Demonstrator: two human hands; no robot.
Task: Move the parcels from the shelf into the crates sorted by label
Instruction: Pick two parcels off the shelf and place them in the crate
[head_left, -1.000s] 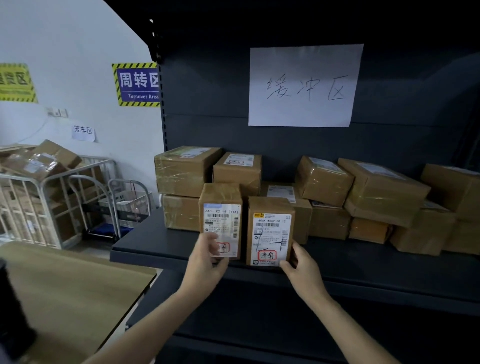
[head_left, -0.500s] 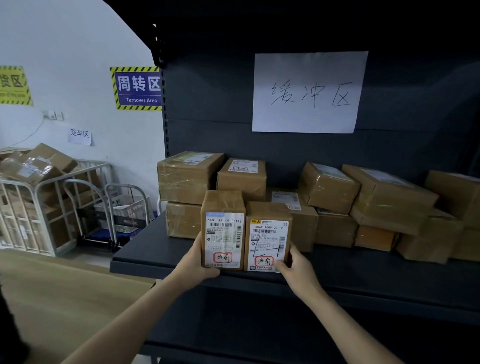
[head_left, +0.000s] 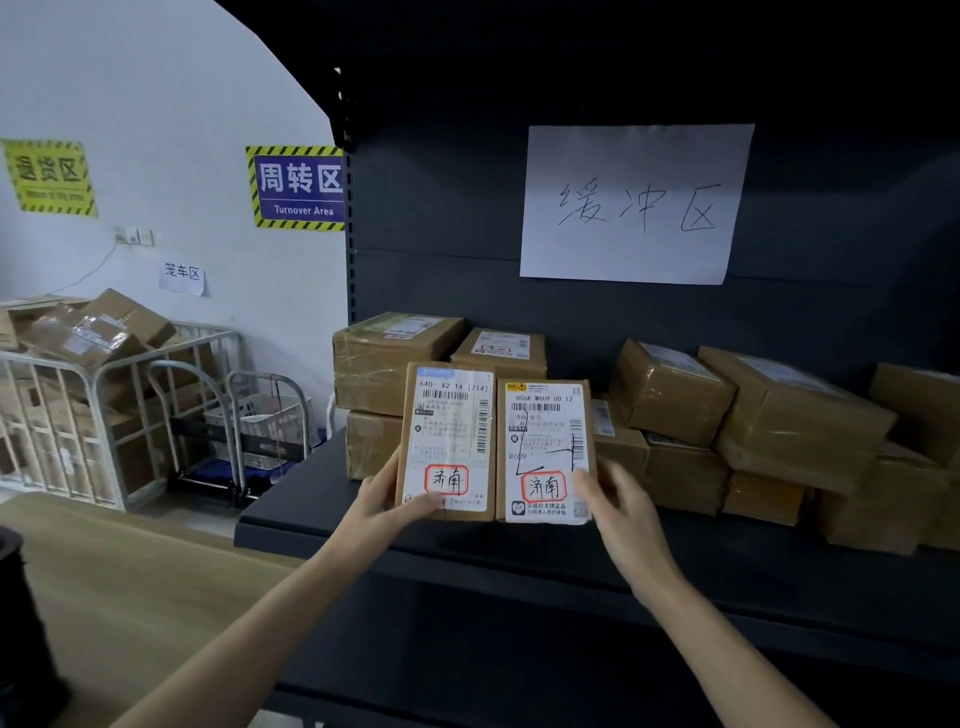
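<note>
Two small brown parcels stand side by side, tipped so their white labels face me, each with a red-circled handwritten mark. My left hand (head_left: 387, 499) grips the left parcel (head_left: 449, 441) at its lower left corner. My right hand (head_left: 618, 506) grips the right parcel (head_left: 543, 452) at its lower right edge. Both are held just above the front of the dark shelf (head_left: 519, 551). Behind them several more brown parcels (head_left: 769, 415) are stacked along the shelf. No crate is in view.
A white paper sign (head_left: 634, 202) hangs on the shelf's back panel. At left stand a metal cage cart (head_left: 78, 405) full of boxes, a folded trolley (head_left: 249, 431) and a wooden table (head_left: 119, 587). A dark object (head_left: 21, 639) sits at the left edge.
Both hands have closed on the two front parcels and tilted them up and towards me, so their labels now face the camera more fully.
</note>
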